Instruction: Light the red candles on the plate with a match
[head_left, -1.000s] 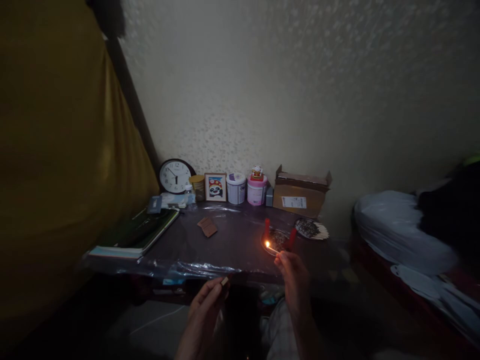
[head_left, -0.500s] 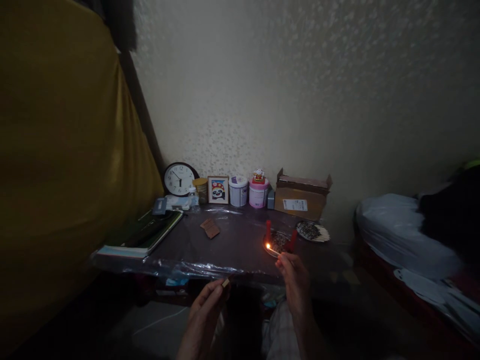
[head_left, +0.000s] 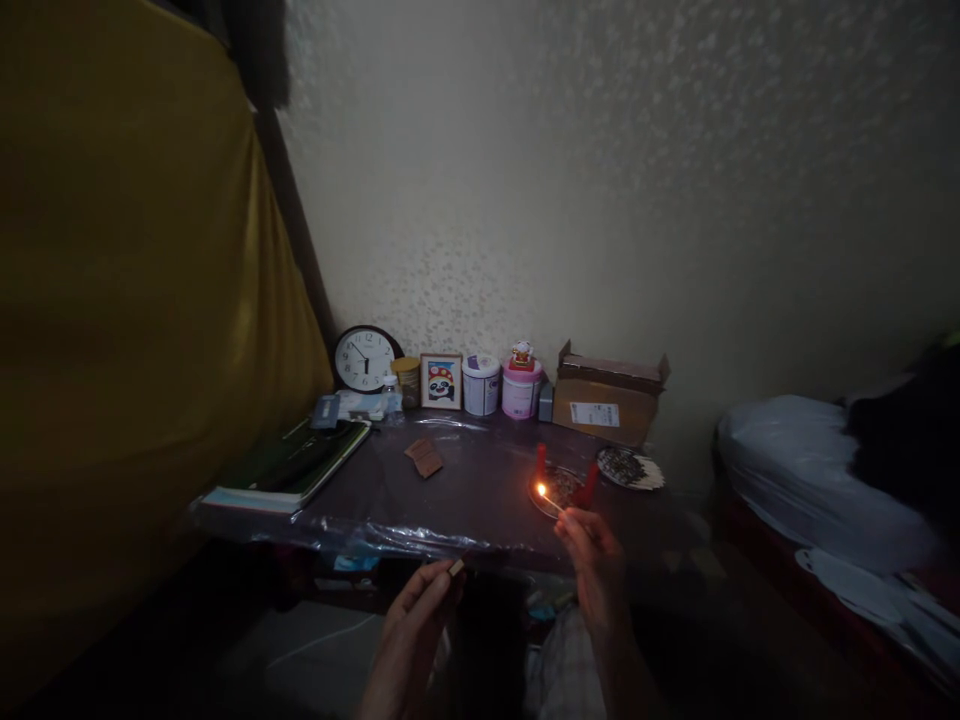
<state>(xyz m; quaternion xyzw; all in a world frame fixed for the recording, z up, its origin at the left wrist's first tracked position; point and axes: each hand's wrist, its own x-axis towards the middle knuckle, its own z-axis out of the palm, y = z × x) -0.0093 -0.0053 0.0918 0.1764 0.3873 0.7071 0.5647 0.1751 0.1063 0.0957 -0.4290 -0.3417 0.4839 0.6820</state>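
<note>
My right hand (head_left: pixel 596 562) pinches a burning match (head_left: pixel 553 503) and holds it over the near left part of a round plate (head_left: pixel 534 498) at the table's right side. Two red candles stand at this plate: one candle (head_left: pixel 541 461) behind the flame, the other candle (head_left: pixel 590 484) just beyond my fingers. Dark bits lie in the plate. Lower down, in front of the table edge, my left hand (head_left: pixel 416 615) is closed on a small box, apparently a matchbox (head_left: pixel 455 568); only its pale end shows.
Matchsticks (head_left: pixel 646 472) lie on a second plate at the right. A torn brown piece of card (head_left: pixel 425 458) rests mid-table. Along the wall stand a clock (head_left: pixel 366 360), a framed panda picture (head_left: pixel 441 382), two tubs and a cardboard box (head_left: pixel 607 405). Notebooks (head_left: pixel 300 465) lie left.
My view has shifted slightly, so the scene sits a little further right. The match still burns over the plate, its tip a touch more raised. Both hands keep their hold.
</note>
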